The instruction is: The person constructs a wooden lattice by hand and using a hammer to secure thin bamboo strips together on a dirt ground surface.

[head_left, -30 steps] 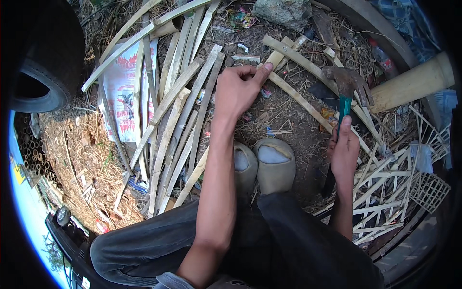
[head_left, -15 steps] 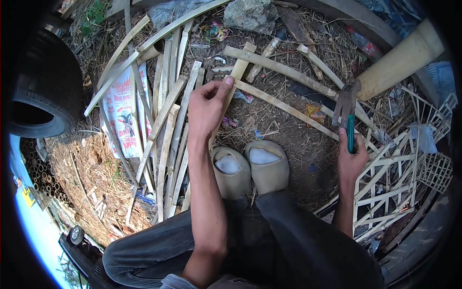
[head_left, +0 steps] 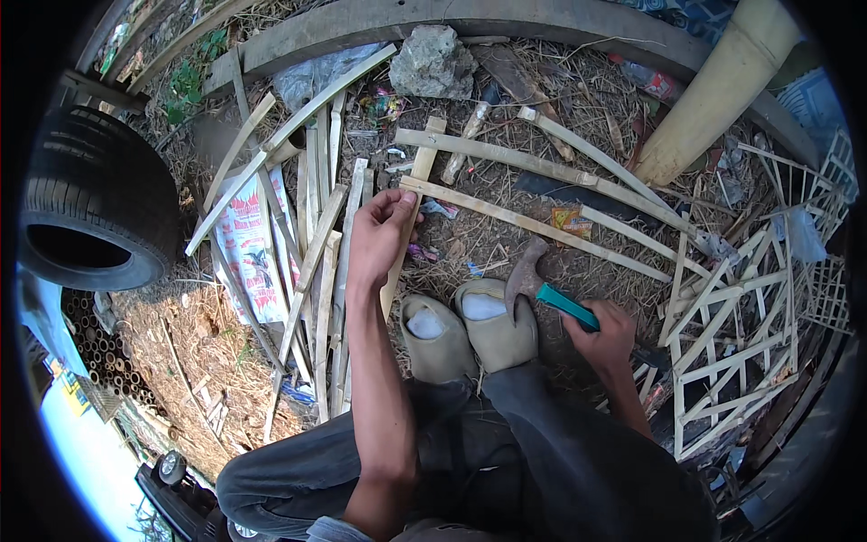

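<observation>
My left hand is closed, with thumb and fingertips pinching at the left end of a long bamboo strip. That end lies across an upright bamboo strip, just below a third bamboo strip that crosses the same upright. Whether a nail sits between my fingertips I cannot make out. In my right hand, fingers wrap round the green handle of a claw hammer. The metal head hangs low beside my right shoe, apart from the strips.
Loose bamboo strips lie in a pile on the left, over a printed sack. A tire stands beyond them. To the right are a bamboo lattice and a thick bamboo post. A rock rests at the far side.
The hammer in my right hand has come down and left from beside the bamboo post to near my shoe. My left hand keeps its pinch at the strip's end. The whole view has shifted slightly.
</observation>
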`<state>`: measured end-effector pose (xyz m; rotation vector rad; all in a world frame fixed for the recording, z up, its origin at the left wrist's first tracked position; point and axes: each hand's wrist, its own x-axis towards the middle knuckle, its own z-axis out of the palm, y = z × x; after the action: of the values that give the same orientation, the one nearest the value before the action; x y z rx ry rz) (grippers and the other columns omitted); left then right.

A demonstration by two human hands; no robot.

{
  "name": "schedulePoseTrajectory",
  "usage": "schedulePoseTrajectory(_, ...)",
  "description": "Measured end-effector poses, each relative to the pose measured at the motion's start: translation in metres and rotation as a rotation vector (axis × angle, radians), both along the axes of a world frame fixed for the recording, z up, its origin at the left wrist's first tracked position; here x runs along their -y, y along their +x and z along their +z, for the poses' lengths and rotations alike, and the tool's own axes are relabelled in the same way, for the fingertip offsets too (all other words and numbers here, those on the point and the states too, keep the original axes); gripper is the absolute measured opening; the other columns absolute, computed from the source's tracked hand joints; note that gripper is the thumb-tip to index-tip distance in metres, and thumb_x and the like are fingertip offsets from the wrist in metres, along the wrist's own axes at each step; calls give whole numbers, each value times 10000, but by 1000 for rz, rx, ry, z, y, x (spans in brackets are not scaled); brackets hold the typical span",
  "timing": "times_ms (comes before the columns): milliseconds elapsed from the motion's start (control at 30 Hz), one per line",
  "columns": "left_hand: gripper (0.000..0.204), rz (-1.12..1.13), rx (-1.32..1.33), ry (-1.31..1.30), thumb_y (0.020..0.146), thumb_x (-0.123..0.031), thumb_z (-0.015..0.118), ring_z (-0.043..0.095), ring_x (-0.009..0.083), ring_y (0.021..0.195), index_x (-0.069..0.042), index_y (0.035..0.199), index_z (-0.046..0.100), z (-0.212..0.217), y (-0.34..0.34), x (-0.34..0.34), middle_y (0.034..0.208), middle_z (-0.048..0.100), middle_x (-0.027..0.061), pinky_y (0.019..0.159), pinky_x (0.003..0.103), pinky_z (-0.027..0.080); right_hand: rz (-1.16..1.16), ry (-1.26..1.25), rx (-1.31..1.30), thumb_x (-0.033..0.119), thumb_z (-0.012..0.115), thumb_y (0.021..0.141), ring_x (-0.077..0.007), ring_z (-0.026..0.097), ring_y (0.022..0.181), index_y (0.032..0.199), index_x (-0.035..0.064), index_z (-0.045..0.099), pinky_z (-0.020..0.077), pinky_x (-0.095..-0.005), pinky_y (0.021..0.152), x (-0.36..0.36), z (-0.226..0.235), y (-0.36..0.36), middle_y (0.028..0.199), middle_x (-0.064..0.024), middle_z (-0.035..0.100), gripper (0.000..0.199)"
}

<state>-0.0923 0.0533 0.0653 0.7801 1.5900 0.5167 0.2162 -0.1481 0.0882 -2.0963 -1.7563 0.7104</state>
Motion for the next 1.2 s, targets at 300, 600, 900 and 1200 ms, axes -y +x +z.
schedulePoseTrajectory(300, 282, -9, 76, 67, 1042, -341, 651, 569, 74, 684, -65, 1080, 695, 1, -5, 7, 824, 678, 3, 641, 234, 445, -22, 33, -51, 283, 864, 780, -333, 643, 964, 986, 26, 705, 524, -456, 846, -50, 17, -12, 975, -128, 690, 366)
schedulePoseTrajectory(600, 437, 57, -126, 235, 1070, -426, 589, 399, 58, 545, -75, 809, 580, -1, 8, 4, 658, 480, -44, 500, 251, 304, 84, 3, 86, 211, 753, 883, -345, 572, 1064, 1073, 21, 677, 482, -464, 893, -80, 1, 33, 1046, -126, 643, 279)
schedulePoseTrajectory(900, 490, 75, -253, 125, 1047, -536, 559, 459, 61, 527, -98, 838, 627, 37, -33, -24, 677, 538, -34, 475, 234, 332, 90, 192, -81, 231, 742, 915, -317, 649, 910, 1052, 43, 704, 505, -431, 810, -105, 17, -5, 947, -99, 657, 236)
schedulePoseTrajectory(1200, 676, -271, -319, -164, 1082, -601, 377, 586, 229, 888, 27, 1252, 559, 63, -132, -64, 957, 592, 127, 821, 389, 483, 242, 259, -242, 297, 725, 935, -308, 673, 791, 1066, 59, 730, 528, -427, 698, -155, -21, -69, 886, -93, 649, 272)
